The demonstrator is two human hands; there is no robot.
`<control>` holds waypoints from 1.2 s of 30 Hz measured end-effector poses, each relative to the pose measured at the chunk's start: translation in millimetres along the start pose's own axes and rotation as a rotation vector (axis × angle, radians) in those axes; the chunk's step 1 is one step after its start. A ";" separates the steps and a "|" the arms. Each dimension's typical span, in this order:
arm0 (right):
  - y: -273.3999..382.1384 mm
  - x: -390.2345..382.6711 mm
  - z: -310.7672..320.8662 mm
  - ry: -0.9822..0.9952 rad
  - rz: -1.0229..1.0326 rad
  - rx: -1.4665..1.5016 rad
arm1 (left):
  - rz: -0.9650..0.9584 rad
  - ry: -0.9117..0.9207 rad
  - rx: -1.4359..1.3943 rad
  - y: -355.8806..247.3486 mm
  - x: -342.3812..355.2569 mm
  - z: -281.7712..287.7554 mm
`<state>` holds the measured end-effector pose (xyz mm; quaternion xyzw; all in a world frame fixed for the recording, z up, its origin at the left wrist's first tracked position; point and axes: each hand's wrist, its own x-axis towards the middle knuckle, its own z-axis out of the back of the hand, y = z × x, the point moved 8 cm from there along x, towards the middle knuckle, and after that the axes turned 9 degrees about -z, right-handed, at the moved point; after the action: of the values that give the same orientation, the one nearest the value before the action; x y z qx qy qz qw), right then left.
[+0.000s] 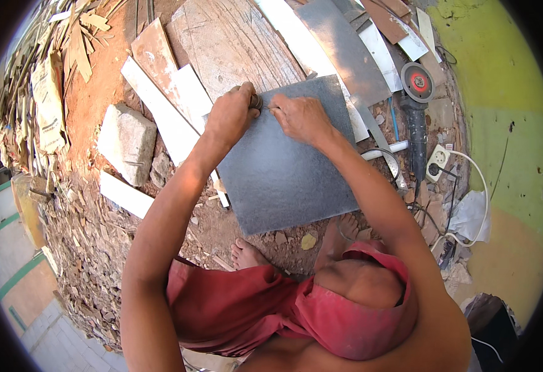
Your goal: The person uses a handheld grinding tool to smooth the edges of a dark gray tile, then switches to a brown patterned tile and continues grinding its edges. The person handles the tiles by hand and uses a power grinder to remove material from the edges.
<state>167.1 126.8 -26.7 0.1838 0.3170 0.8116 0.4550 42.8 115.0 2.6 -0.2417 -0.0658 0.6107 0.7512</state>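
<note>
A square dark grey tile [290,167] lies tilted in front of me, its near corner close to my feet. At its far left edge my left hand [231,115] is closed around a small dark rounded object [257,103], mostly covered by the fingers. Just right of it, over the tile's far part, my right hand [299,118] is closed in a pinch. A thin bit shows at its fingertips, too small to name. The two hands almost meet.
An angle grinder [416,118] lies to the right, beside a white power strip [437,162] with cords. Beyond the tile lie a wood-patterned slab [234,49] and several tile offcuts. A rough stone block [127,144] sits left. Broken rubble covers the ground; a yellow-green wall [500,74] stands right.
</note>
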 end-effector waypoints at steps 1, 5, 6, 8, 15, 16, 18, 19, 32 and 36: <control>0.4 -5.2 -1.8 -0.003 -0.007 -0.013 | 0.001 0.008 0.005 -0.5 -0.9 -0.7; 1.6 -10.7 2.1 -0.036 -0.079 0.028 | 0.001 0.072 0.039 4.0 5.5 -4.7; 6.3 -14.2 -0.5 -0.057 -0.029 0.026 | -0.001 0.096 0.052 6.1 6.5 -6.3; 12.1 -18.8 -1.8 -0.110 0.063 0.007 | -0.066 0.108 0.013 5.4 6.8 -4.1; 14.6 -5.5 -17.1 -0.038 -0.029 -0.023 | -0.070 0.119 -0.017 -0.1 3.4 0.7; 13.1 -5.7 -13.4 -0.032 -0.033 -0.029 | -0.088 0.110 -0.006 -0.5 3.9 0.7; 8.9 -6.8 -11.8 -0.027 -0.034 -0.021 | -0.097 0.102 -0.003 0.7 4.2 -1.9; 7.8 -6.1 -10.4 -0.033 -0.030 -0.007 | -0.091 0.101 -0.009 1.4 5.2 -2.7; -1.8 8.8 2.4 -0.098 -0.060 0.048 | -0.041 0.093 -0.010 0.9 3.8 -0.1; 2.6 21.2 -4.9 -0.050 -0.066 -0.029 | -0.070 0.087 -0.036 5.1 4.8 -5.2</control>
<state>151.6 142.2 -28.3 0.1868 0.2995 0.7960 0.4917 41.6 118.8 -5.1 -0.2791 -0.0528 0.5716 0.7698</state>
